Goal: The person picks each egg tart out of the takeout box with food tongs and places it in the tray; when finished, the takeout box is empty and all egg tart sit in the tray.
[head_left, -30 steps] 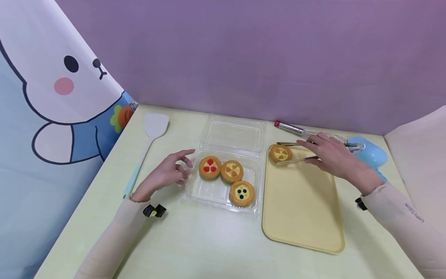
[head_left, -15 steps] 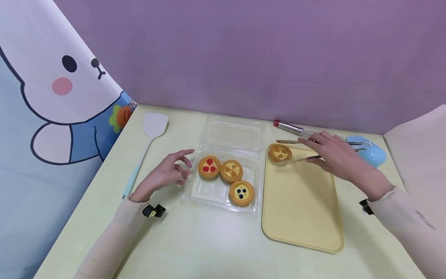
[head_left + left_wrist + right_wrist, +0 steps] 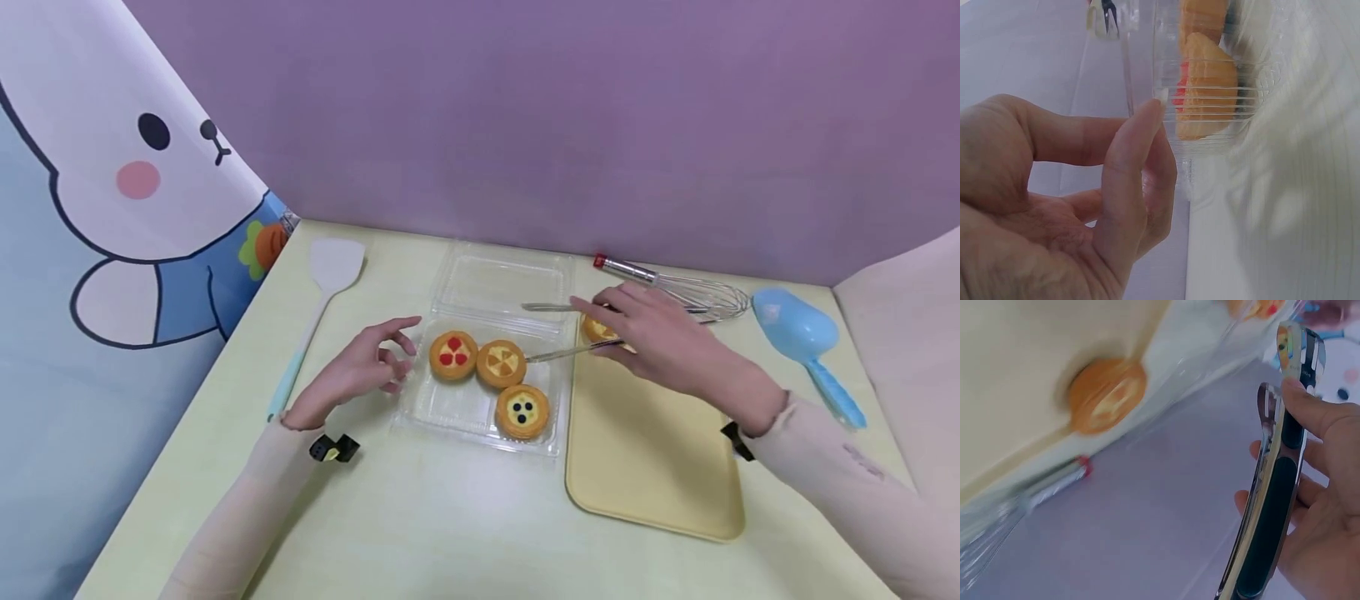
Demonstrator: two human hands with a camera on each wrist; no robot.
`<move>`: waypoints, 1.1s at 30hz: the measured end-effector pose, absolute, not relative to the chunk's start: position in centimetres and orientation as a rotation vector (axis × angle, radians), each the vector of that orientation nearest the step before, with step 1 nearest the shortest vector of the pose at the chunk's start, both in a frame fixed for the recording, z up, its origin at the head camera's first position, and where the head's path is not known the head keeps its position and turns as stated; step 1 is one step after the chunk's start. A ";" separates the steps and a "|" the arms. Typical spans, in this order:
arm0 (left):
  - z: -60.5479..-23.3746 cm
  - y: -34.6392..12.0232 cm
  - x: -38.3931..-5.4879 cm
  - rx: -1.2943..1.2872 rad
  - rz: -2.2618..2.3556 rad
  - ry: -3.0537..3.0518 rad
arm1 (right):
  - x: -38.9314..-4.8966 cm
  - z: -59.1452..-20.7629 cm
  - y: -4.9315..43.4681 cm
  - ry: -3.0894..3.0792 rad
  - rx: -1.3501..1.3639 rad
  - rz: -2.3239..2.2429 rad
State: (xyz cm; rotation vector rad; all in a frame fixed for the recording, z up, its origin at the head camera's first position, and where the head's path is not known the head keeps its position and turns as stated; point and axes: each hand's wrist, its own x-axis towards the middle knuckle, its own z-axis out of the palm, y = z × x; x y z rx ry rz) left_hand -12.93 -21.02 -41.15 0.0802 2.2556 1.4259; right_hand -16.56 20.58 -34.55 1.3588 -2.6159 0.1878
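The left hand (image 3: pixel 358 367) hangs loosely curled toward the left edge of the desk (image 3: pixel 450 517), while the right hand (image 3: pixel 660 337), back upward, grips nearer the far edge.

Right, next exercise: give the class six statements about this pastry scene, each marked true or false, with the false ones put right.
1. The right hand holds tongs. True.
2. The clear container stands open. True.
3. Every tart is in the container. False: three tarts are inside; another tart is on the tray.
4. The left hand grips the spatula. False: the left hand holds nothing; the spatula lies to its left.
5. A red-ended whisk lies beyond the tray. True.
6. The scoop is green. False: the scoop is light blue.
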 end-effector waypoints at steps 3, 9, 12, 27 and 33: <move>-41.2 -21.0 -12.9 0.070 1.426 2.255 | -16.3 -35.1 18.4 -2.642 1.378 0.172; -41.1 -21.0 -13.1 0.075 1.421 2.256 | -15.8 -36.2 14.5 -2.680 1.391 0.132; -41.0 -21.1 -13.1 0.076 1.419 2.260 | -15.5 -36.4 12.8 -2.726 1.389 0.108; -41.3 -21.0 -13.1 0.072 1.429 2.249 | -15.5 -37.4 8.2 -2.870 1.382 -0.102; -41.0 -21.2 -13.0 0.076 1.418 2.264 | -14.7 -37.5 8.1 -2.840 1.435 -0.046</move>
